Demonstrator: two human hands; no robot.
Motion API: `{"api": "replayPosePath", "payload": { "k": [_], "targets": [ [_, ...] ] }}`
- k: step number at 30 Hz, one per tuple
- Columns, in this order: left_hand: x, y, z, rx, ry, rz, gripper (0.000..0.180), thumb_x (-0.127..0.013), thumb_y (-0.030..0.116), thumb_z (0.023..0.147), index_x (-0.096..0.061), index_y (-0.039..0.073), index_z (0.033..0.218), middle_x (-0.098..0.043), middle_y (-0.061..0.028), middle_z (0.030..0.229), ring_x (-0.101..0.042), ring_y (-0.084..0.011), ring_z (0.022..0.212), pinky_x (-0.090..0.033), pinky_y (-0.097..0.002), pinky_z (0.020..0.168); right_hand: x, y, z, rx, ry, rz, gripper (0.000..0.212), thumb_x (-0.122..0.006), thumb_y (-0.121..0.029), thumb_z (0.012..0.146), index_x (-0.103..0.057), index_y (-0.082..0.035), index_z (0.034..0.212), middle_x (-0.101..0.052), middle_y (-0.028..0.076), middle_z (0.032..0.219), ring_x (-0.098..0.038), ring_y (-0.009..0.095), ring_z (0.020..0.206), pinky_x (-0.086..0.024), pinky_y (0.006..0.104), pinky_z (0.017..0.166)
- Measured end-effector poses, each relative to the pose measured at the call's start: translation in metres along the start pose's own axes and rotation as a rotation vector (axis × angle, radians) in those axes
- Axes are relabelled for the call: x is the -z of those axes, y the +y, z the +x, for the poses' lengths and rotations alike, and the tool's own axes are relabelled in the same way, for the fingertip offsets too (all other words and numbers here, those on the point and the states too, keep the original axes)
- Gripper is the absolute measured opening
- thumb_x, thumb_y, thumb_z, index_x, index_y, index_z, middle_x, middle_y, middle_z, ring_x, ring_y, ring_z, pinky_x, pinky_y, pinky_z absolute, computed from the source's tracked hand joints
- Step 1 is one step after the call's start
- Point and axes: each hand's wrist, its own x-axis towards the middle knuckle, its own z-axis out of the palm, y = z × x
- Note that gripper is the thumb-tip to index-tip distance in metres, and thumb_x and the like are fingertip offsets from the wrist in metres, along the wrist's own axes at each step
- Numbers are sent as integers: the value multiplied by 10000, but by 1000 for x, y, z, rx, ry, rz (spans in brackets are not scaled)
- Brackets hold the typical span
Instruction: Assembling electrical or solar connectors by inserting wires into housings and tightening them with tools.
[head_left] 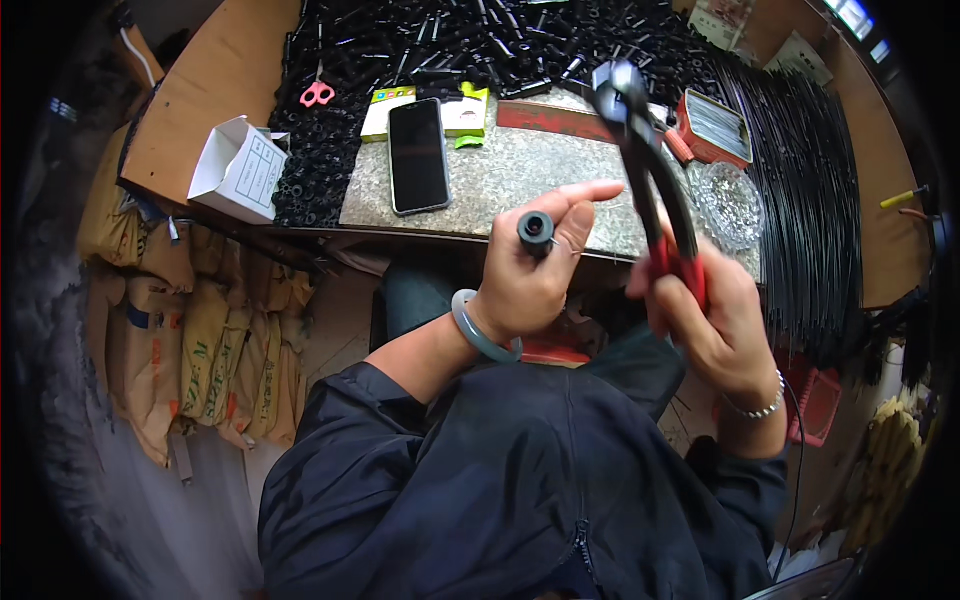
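In my left hand (522,285) is a short black tube-shaped part (536,231), its round hollow end facing up. The index finger of that hand stretches out to the right, and the thumb lies beside the part. My right hand (712,325) is closed around the red grips of a pair of pliers (648,160), whose dark handles and metal head point up and away over the table. The pliers' head is blurred, and whether the jaws hold anything cannot be made out. A thin bit of metal shows by my left thumb, too small to name.
On the grey tabletop (530,165) lie a black phone (418,157) and a yellow-green box (464,112). Black parts (430,45) heap behind, with pink-handled scissors (317,93). At right are a red tin (714,128), a clear bag of small pieces (726,205) and long black rods (800,190).
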Motion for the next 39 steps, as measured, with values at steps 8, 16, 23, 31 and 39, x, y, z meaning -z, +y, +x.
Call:
{"api": "replayPosePath", "payload": {
  "k": [8,16,23,31,39],
  "targets": [
    [1,-11,10,-93,14,13,371,-435,215,984,-531,-97,1160,-346,91,508,-277,11,423,-243,-173,398,6,52,-33,-47,10,122,375,-500,-128,931,-439,9,1276,-571,54,850,-580,114,677,-486,241,596],
    [5,-5,0,-78,62,-52,254,-473,144,960,-621,-18,1089,-400,105,547,-312,24,475,-235,-174,434,99,131,5,-37,583,-721,222,-626,-171,856,-522,23,827,-506,157,647,-474,249,561,-418,308,574],
    [-8,-7,-5,-51,-1,26,248,-480,145,959,-622,-10,1092,-420,100,554,-324,20,476,-238,-173,439,131,160,36,-347,410,-1119,182,-597,-239,814,-620,-82,901,-645,152,920,-612,328,886,-484,430,779],
    [-10,-11,-3,-128,-66,206,313,-447,180,975,-571,-75,1108,-350,86,534,-280,4,451,-246,-173,411,134,168,44,-377,406,-1146,171,-571,-195,798,-633,-103,927,-647,136,942,-618,322,894,-489,415,792],
    [-14,-13,-3,-123,-75,186,304,-456,168,970,-573,-76,1109,-359,85,546,-288,6,464,-249,-172,422,136,154,46,-425,452,-1039,270,-632,-353,815,-639,-93,888,-661,128,865,-634,316,835,-498,416,752]
  ]
}}
